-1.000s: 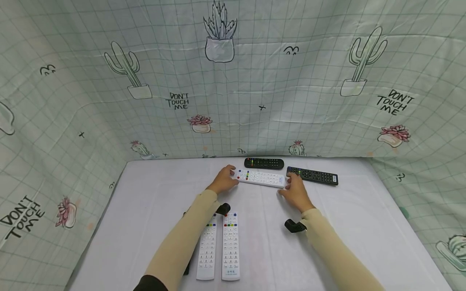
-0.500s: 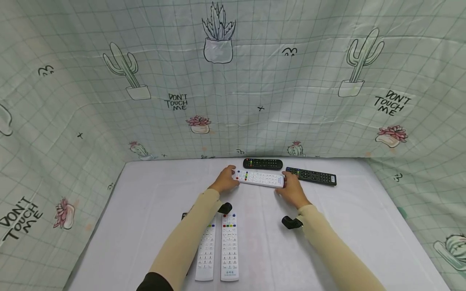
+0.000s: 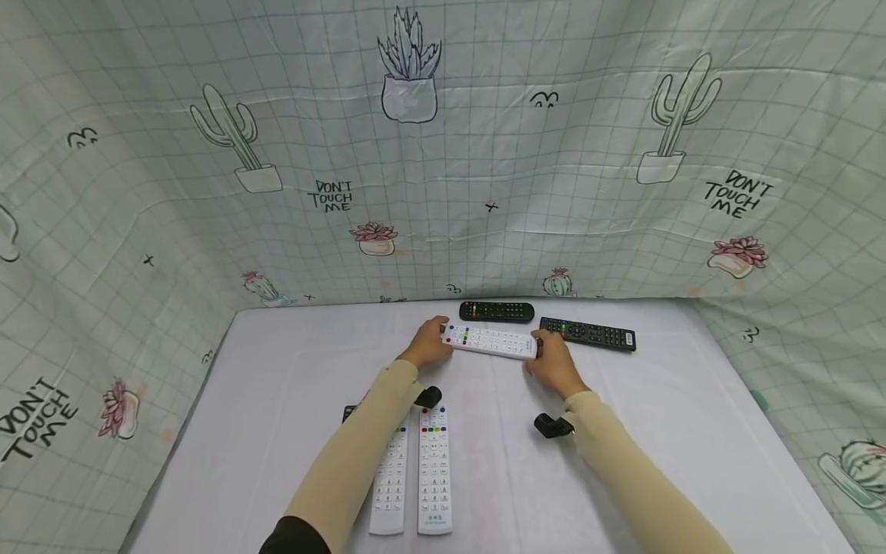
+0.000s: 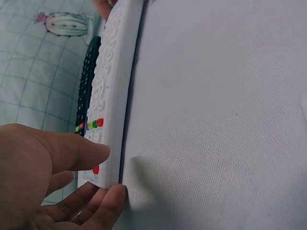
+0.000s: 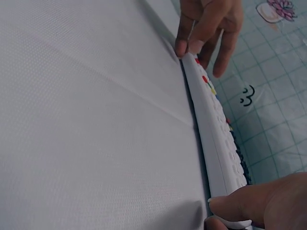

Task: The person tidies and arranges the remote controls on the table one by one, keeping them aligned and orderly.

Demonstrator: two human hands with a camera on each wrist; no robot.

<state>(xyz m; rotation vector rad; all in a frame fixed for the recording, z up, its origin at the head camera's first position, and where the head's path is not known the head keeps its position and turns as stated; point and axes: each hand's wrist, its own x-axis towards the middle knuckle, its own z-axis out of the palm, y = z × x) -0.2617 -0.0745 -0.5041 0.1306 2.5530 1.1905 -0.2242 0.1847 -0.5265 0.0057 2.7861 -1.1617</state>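
Black remotes crowd behind; bare cloth right, open.

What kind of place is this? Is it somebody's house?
Probably not a lived-in room; it looks like a makeshift recording corner. A cactus-print cloth hangs as a backdrop around a table under a plain white cover, and only remote controls lie there, like the white remote both hands hold.

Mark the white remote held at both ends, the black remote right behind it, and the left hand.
white remote [image 3: 491, 341], head view, middle of its keypad.
black remote [image 3: 497, 311], head view, centre of its body.
left hand [image 3: 428, 350], head view, back of the hand.
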